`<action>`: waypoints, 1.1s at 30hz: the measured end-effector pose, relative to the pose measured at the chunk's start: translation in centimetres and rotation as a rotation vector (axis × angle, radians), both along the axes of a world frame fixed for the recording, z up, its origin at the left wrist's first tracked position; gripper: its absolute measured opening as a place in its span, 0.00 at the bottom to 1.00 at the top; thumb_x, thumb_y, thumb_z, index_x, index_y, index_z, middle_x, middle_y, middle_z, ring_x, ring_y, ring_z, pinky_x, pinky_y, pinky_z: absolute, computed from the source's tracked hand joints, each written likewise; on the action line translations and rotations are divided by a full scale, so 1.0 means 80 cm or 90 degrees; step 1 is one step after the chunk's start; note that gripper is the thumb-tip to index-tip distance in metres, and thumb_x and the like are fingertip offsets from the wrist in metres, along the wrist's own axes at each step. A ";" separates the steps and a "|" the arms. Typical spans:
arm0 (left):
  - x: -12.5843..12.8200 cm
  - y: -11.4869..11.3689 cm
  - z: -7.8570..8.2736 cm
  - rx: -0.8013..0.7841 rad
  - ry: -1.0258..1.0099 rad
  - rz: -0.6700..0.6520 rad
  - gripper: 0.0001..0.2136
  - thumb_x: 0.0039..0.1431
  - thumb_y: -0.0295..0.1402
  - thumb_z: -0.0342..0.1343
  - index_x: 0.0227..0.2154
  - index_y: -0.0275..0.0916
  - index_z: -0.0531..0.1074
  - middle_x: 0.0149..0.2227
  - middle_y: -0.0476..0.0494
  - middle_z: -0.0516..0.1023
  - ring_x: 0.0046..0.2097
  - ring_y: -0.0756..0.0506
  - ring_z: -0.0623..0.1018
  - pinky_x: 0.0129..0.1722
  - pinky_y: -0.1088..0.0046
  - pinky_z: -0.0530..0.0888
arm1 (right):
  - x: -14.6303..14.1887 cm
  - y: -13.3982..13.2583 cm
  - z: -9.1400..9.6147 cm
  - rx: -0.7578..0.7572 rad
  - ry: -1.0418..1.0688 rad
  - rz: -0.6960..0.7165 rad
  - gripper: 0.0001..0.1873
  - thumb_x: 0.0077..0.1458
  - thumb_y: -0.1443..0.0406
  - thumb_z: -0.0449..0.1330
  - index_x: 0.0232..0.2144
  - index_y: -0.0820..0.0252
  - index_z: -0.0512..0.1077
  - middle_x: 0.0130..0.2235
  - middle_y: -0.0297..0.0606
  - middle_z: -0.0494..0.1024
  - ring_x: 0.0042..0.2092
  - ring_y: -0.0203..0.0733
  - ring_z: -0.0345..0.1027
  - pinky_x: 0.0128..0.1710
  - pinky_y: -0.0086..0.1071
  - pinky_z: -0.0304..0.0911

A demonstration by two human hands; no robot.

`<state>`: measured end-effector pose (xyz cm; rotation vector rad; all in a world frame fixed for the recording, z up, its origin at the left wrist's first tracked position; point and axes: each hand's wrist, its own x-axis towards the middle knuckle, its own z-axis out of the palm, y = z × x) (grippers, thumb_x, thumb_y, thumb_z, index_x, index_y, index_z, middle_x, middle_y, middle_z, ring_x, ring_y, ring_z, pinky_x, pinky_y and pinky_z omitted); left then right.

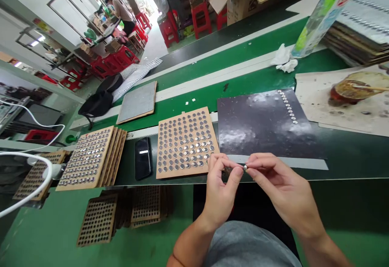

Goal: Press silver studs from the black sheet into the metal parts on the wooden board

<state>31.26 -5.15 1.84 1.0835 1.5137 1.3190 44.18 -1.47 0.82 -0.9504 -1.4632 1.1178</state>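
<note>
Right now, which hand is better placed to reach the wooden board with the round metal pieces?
Left, I think. The left hand is right beside the wooden board, while the right hand is farther away, and its fingers are pinching a small metal piece.

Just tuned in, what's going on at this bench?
A seated person pinches a small silver piece between the left hand and right hand. Just beyond, a wooden board holds rows of round discs. A black sheet lies ahead of the hands, and a phone sits left of the board.
</note>
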 end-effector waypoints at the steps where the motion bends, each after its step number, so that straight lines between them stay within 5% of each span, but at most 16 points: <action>1: 0.000 -0.002 0.001 0.004 -0.008 0.001 0.15 0.66 0.46 0.56 0.31 0.40 0.70 0.37 0.46 0.64 0.44 0.44 0.68 0.48 0.65 0.64 | -0.002 -0.002 0.001 0.000 0.004 0.002 0.02 0.61 0.64 0.65 0.34 0.53 0.76 0.37 0.32 0.78 0.38 0.32 0.76 0.37 0.19 0.72; 8: 0.000 -0.004 0.002 0.033 0.019 0.021 0.14 0.68 0.45 0.53 0.31 0.40 0.67 0.37 0.46 0.64 0.43 0.44 0.67 0.47 0.65 0.64 | -0.009 -0.012 -0.003 0.039 -0.008 -0.036 0.07 0.61 0.70 0.63 0.37 0.51 0.76 0.38 0.30 0.80 0.41 0.29 0.76 0.44 0.16 0.70; 14: 0.002 -0.008 0.001 0.099 0.116 0.036 0.09 0.72 0.37 0.48 0.34 0.41 0.66 0.38 0.46 0.64 0.43 0.46 0.67 0.46 0.68 0.65 | -0.013 -0.015 0.007 -0.066 0.106 0.055 0.08 0.63 0.65 0.62 0.45 0.51 0.75 0.42 0.36 0.79 0.41 0.34 0.78 0.40 0.21 0.75; 21: 0.009 -0.014 -0.008 0.156 0.250 0.090 0.04 0.70 0.31 0.51 0.36 0.42 0.66 0.40 0.46 0.64 0.45 0.45 0.67 0.49 0.67 0.65 | -0.024 -0.011 0.017 0.013 0.044 -0.024 0.06 0.61 0.70 0.62 0.35 0.54 0.76 0.36 0.32 0.74 0.36 0.28 0.73 0.35 0.14 0.71; 26: 0.010 -0.011 -0.006 0.119 0.161 0.100 0.10 0.72 0.37 0.47 0.34 0.41 0.65 0.38 0.46 0.64 0.43 0.45 0.67 0.46 0.67 0.66 | -0.027 -0.026 0.008 0.012 0.064 -0.043 0.08 0.61 0.72 0.61 0.37 0.54 0.75 0.40 0.32 0.78 0.41 0.31 0.75 0.40 0.18 0.73; 33: 0.009 -0.009 0.000 0.097 0.048 0.079 0.14 0.71 0.42 0.48 0.31 0.41 0.64 0.36 0.46 0.62 0.41 0.46 0.67 0.45 0.69 0.66 | -0.027 -0.030 0.011 -0.034 0.128 -0.047 0.09 0.61 0.74 0.59 0.34 0.55 0.74 0.40 0.31 0.79 0.33 0.27 0.73 0.38 0.16 0.73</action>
